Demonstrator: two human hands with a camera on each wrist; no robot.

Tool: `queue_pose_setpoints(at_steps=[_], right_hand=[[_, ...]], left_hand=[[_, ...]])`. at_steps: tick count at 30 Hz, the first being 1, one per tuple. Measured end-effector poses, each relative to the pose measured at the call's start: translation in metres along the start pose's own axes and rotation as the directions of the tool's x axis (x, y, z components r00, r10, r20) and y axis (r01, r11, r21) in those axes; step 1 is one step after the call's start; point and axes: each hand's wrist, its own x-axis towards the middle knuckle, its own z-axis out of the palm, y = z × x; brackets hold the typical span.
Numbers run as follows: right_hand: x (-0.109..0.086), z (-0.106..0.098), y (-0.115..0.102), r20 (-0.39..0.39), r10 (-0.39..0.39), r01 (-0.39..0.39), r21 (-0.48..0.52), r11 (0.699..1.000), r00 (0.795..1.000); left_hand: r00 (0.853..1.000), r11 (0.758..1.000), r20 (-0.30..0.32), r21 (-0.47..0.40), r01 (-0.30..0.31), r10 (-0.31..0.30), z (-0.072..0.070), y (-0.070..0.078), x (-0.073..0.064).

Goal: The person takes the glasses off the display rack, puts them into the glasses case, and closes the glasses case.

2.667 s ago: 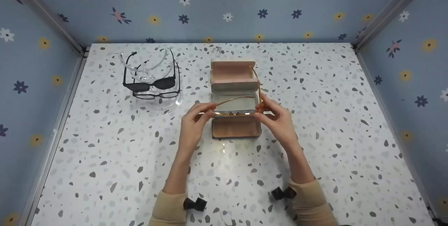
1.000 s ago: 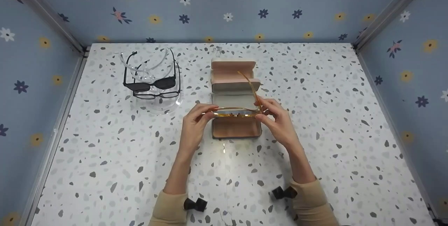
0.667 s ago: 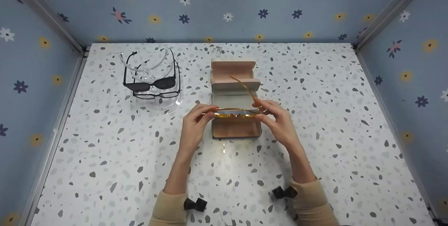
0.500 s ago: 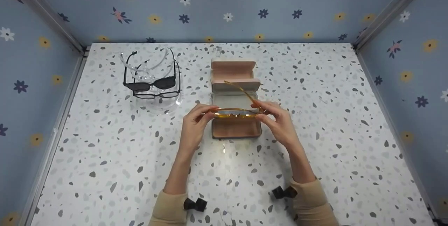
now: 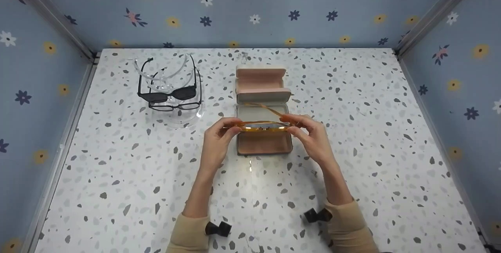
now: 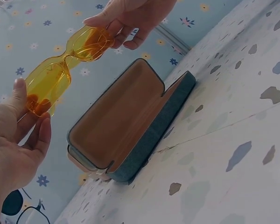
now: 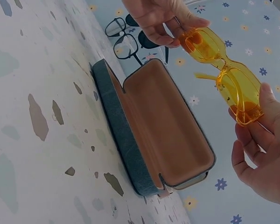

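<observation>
Remotely I am watching the left hand [image 5: 216,140] and right hand [image 5: 314,137] pinching opposite ends of the yellow glasses [image 6: 51,86] above the near open case [image 6: 161,128], worrying that the temple [image 5: 270,109], because it is sticking out farther, may be catching on this case.

Obstacle, centre: open case [image 5: 264,145], lid raised (plainest from the wrists). Obstacle, above case: yellow glasses [image 6: 49,86], stretched between left hand [image 5: 216,139] and right hand [image 5: 314,137]. Obstacle, far left: dark sunglasses [image 5: 184,93] overlapping black-framed glasses [image 5: 189,106]. Passages: narrow lane of surface [image 5: 219,84] between sunglasses and case; broad stretch from right hand to right wall [image 5: 450,100]; near gap between forearms [image 5: 200,196].
</observation>
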Motion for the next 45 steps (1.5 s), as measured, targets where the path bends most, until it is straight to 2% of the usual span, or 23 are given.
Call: queue_pose_setpoints(at_steps=[7, 12, 19, 25, 33, 37, 45], right_hand=[[-0.002, 0.000, 0.001, -0.021, 0.032, -0.033, -0.010, 0.999, 0.999], [-0.004, 0.000, 0.000, -0.022, 0.046, -0.047, -0.009, 0.999, 0.999], [-0.005, 0.001, 0.000, -0.029, 0.090, -0.091, -0.013, 0.996, 0.995], [-0.007, 0.000, 0.000, -0.025, 0.112, -0.112, -0.001, 0.994, 0.993], [-0.006, -0.002, -0.002, -0.013, 0.111, -0.111, -0.013, 0.994, 0.994], [-0.008, -0.003, 0.000, -0.030, 0.100, -0.101, -0.067, 0.993, 0.995], [-0.010, -0.002, 0.007, -0.038, 0.076, -0.081, -0.163, 0.983, 0.996]], left_hand=[[0.999, 0.999, 0.028, -0.021, -0.045, 0.046, -0.001, 0.001, -0.002], [0.995, 0.996, 0.021, -0.019, -0.092, 0.093, -0.002, -0.001, -0.003], [0.989, 0.985, 0.009, 0.085, -0.150, 0.150, -0.003, -0.002, -0.006], [0.991, 0.985, 0.017, 0.103, -0.136, 0.135, -0.003, -0.001, -0.007], [0.997, 0.992, 0.038, 0.097, -0.077, 0.074, -0.002, 0.002, -0.005], [0.998, 0.990, 0.045, 0.130, -0.052, 0.047, -0.002, 0.001, -0.007], [0.999, 0.975, 0.031, 0.219, -0.046, 0.040, -0.004, -0.006, -0.011]])
